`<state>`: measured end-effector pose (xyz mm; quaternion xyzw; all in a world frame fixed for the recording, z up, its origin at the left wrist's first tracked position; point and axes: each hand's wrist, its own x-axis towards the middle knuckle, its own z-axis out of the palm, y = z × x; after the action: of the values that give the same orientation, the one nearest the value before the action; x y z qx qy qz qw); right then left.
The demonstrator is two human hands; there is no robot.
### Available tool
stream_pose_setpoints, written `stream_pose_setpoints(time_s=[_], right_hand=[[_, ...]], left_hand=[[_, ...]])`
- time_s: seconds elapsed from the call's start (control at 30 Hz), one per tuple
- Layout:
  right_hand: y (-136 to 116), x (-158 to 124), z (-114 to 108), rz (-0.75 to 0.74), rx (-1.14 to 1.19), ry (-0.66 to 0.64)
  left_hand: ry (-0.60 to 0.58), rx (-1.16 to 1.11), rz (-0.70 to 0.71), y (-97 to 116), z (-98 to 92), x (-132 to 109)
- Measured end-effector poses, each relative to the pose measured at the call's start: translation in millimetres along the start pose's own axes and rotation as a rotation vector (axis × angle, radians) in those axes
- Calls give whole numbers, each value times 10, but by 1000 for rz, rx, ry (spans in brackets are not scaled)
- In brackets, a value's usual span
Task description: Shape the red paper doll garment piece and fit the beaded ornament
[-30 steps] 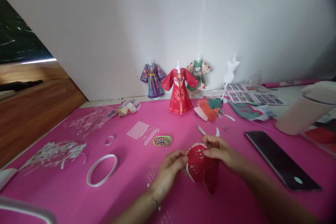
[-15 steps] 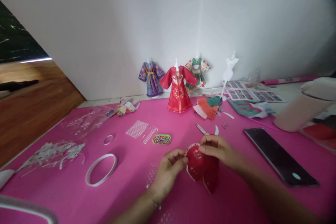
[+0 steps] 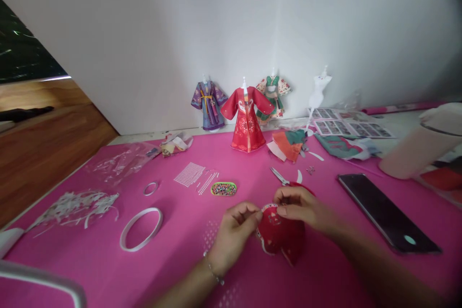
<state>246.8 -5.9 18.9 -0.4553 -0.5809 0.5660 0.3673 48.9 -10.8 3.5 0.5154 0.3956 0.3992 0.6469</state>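
Observation:
Between my two hands is a small red piece of doll clothing (image 3: pixel 279 236) with gold print and a pale patterned trim along its edge. My left hand (image 3: pixel 236 233) pinches its left edge between thumb and fingers. The top edge, farther right, is pinched by my right hand (image 3: pixel 306 209). Just beyond my right hand lie red-handled scissors (image 3: pixel 283 178), their blades pointing away to the left. A green oval tray (image 3: pixel 224 189) of multicoloured beads sits ahead of my left hand, with a sheet of stick-on pearls (image 3: pixel 190 174) to its left.
Dressed mini mannequins, including one in a red robe (image 3: pixel 247 120), stand along the wall beside a bare white mannequin (image 3: pixel 319 91). Fabric pieces (image 3: pixel 288 144) lie before them. A phone (image 3: pixel 386 211) and a tumbler (image 3: pixel 418 144) are right; tape rolls (image 3: pixel 141 229) and paper scraps (image 3: pixel 79 207) are left.
The red garment piece has tilted and shifted slightly right and down with both hands. More of the scissors' red handles now shows. The whole view has shifted slightly.

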Motion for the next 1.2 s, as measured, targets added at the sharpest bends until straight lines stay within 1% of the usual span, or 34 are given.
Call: stream_pose_setpoints(time_s=[0.13,0.33,0.43,0.6,0.8,1.0,1.1,1.2], right_hand=[[25,1,-6,-15,-33,-11],[65,14,-11,-10,-61,-12],[63,7,4,-12,-63,-34],[56,0,23,-3,-50,-74],[73,13,-5,7,-47,-47],[107,28,36,25,-60,-67],[132,26,41,44,-37,-75],[168,21,11,52,-5,-28]], left_hand=[[2,30,-3,22,-1,-7],[-42,17,21,43,-12,-42],[-51,7,25,28,-4,-50],[-17,35,45,13,20,-35],[14,17,51,24,0,-25],[-45,23,37,11,0,-50],[-14,-4,7,-8,8,-29],[63,-44,-7,-27,-8,5]])
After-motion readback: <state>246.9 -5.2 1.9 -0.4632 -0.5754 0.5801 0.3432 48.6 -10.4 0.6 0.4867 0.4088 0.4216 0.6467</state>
